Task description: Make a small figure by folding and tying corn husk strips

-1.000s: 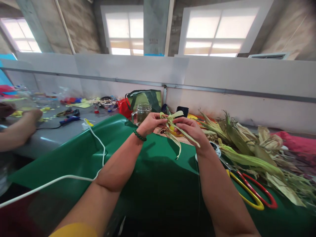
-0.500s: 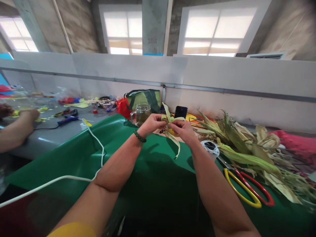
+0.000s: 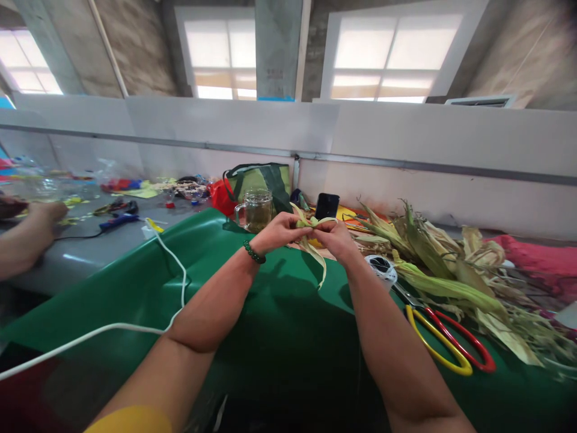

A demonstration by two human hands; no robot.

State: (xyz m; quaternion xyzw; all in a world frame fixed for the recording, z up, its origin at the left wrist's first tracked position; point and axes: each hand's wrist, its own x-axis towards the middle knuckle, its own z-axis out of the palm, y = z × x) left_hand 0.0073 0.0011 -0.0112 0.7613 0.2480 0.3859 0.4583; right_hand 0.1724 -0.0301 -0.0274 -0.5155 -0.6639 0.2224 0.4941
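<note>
Pale green corn husk strips (image 3: 318, 255) are pinched between my two hands above the green cover (image 3: 288, 288). My left hand (image 3: 280, 232), with a dark green bead bracelet (image 3: 255, 252) at the wrist, grips the husk from the left. Fingers closed, my right hand (image 3: 336, 239) holds it from the right. One strip end hangs below the fingers, and another sticks up to the left. Where the strips cross, the fingertips partly hide them. A phone (image 3: 327, 206) stands just behind my right hand.
A glass mug (image 3: 258, 210) and a green bag (image 3: 274, 180) stand behind my left hand. On the right lie a corn husk pile (image 3: 442, 264), a white spool (image 3: 381, 268) and scissors (image 3: 444, 337). A white cord (image 3: 112, 326) crosses the left side. Another person's arm (image 3: 27, 237) shows far left.
The upright husk strip has tipped down to the left, and the fingers of both hands have come closer together at the crossing. The view has shifted slightly.
</note>
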